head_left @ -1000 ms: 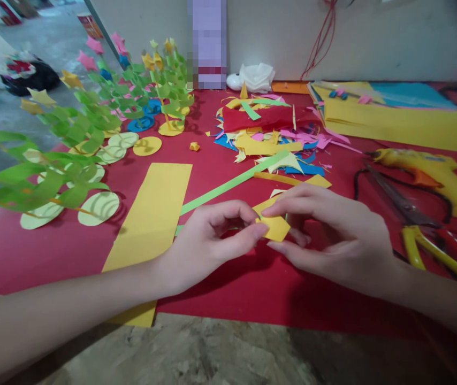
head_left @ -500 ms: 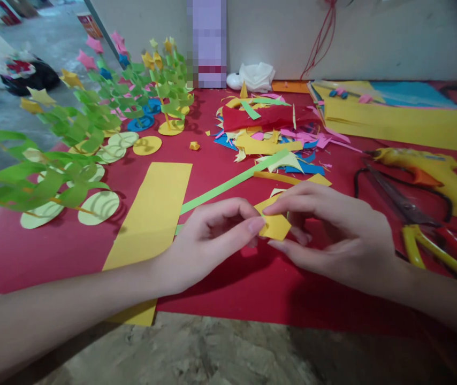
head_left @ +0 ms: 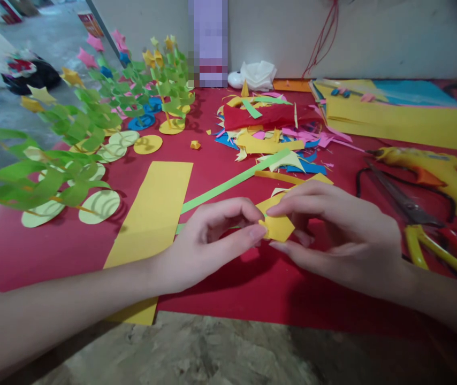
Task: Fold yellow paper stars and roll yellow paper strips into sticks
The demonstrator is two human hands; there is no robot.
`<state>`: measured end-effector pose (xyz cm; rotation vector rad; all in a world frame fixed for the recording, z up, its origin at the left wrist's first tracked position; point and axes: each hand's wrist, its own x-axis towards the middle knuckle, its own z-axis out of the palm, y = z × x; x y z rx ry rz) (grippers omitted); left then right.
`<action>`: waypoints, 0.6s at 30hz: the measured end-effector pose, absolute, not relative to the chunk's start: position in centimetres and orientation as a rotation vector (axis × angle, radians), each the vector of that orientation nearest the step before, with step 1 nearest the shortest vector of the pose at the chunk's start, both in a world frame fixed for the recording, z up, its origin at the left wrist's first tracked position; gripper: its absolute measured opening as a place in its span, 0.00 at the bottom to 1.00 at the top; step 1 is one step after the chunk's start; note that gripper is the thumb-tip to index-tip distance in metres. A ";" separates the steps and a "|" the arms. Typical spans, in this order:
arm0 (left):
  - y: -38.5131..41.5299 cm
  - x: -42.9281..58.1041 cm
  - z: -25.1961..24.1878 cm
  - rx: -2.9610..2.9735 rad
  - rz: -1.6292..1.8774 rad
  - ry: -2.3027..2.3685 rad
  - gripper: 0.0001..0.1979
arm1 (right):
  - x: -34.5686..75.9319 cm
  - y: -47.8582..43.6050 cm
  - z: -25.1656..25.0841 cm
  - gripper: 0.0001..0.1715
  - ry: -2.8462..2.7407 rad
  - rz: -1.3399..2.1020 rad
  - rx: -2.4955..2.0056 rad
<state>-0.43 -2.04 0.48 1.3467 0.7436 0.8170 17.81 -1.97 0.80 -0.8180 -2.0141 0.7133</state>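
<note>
Between both hands is a small folded yellow paper pentagon (head_left: 282, 227), held just above the red sheet. My left hand (head_left: 208, 240) pinches its left edge between thumb and forefinger. My right hand (head_left: 336, 235) holds it from the right, forefinger on top and thumb at the lower edge; the fingers behind are partly hidden. Under my left wrist lies a broad yellow paper strip (head_left: 152, 208). A thin green paper strip (head_left: 236, 181) runs diagonally behind my hands. Past them sits a tiny folded yellow paper star (head_left: 195, 145).
Paper flowers with curled green stems (head_left: 88, 123) stand on round bases at the left. Paper scraps (head_left: 268, 133) are heaped at the back. On the right lie scissors (head_left: 409, 206), a yellow glue gun (head_left: 433, 168) and yellow paper sheets (head_left: 405, 125). A red sheet (head_left: 228, 289) covers the table.
Both hands keep their grip on the pentagon. My left thumb has slid slightly down its left edge, and the pentagon and right hand have shifted a little to the right.
</note>
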 end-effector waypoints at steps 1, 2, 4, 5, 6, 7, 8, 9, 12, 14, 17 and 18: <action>-2.0 -0.4 0.4 1.335 0.818 0.733 0.04 | 17.8 -1.9 0.8 0.12 -2.018 0.719 -0.818; -2.0 -0.5 0.4 1.326 0.818 0.725 0.04 | 17.8 -1.9 0.8 0.12 -2.020 0.721 -0.813; -2.0 -0.5 0.3 1.324 0.817 0.722 0.04 | 17.8 -1.9 0.7 0.12 -2.024 0.720 -0.801; -2.0 -0.5 0.3 1.332 0.817 0.728 0.03 | 17.8 -1.9 0.7 0.12 -2.027 0.720 -0.798; -2.0 -0.5 0.3 1.341 0.819 0.733 0.03 | 17.8 -1.9 0.7 0.12 -2.031 0.718 -0.794; -2.0 -0.5 0.3 1.350 0.821 0.738 0.04 | 17.9 -1.9 0.7 0.12 -2.035 0.716 -0.793; -2.0 -0.6 0.3 1.359 0.823 0.741 0.04 | 17.9 -1.9 0.7 0.13 -2.040 0.711 -0.793; -2.1 -0.6 0.3 1.368 0.823 0.746 0.04 | 17.9 -1.9 0.6 0.13 -2.045 0.708 -0.793; -2.0 -0.5 0.5 1.406 0.809 0.768 0.05 | 18.0 -1.9 0.6 0.14 -2.063 0.701 -0.781; -1.9 -0.5 0.6 1.426 0.802 0.771 0.06 | 18.0 -1.8 0.7 0.14 -2.072 0.697 -0.776; -1.9 -0.4 0.7 1.435 0.802 0.764 0.06 | 18.0 -1.9 0.7 0.14 -2.068 0.697 -0.772; -1.9 -0.4 0.7 1.435 0.802 0.768 0.06 | 18.0 -1.9 0.7 0.14 -2.064 0.702 -0.770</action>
